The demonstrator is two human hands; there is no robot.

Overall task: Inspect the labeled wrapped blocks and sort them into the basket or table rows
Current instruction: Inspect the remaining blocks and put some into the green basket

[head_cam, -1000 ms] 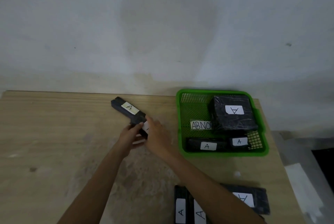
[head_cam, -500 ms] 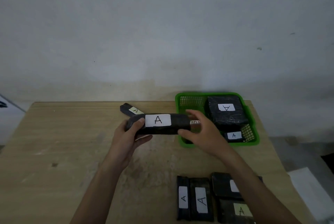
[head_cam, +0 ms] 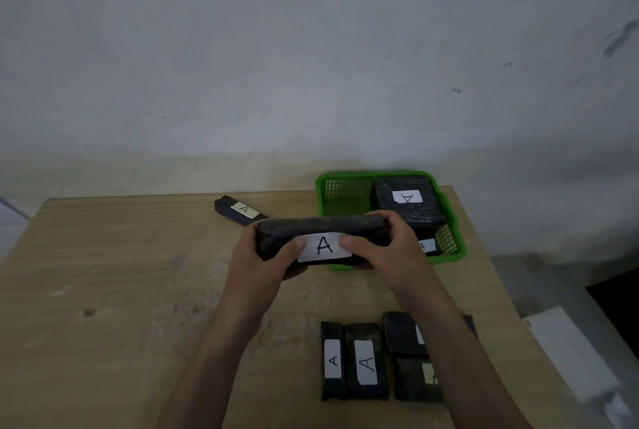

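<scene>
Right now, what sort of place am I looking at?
Probably a makeshift sorting station in a plain room: a wooden table against a scuffed white wall, a green basket holding labeled blocks, and a row of wrapped blocks.

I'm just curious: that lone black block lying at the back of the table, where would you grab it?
Probably across its long sides, coming from above. The lone block lies flat and slantwise on the table, long and narrow, with room on both sides. Its near end is hidden behind the held block.
</scene>
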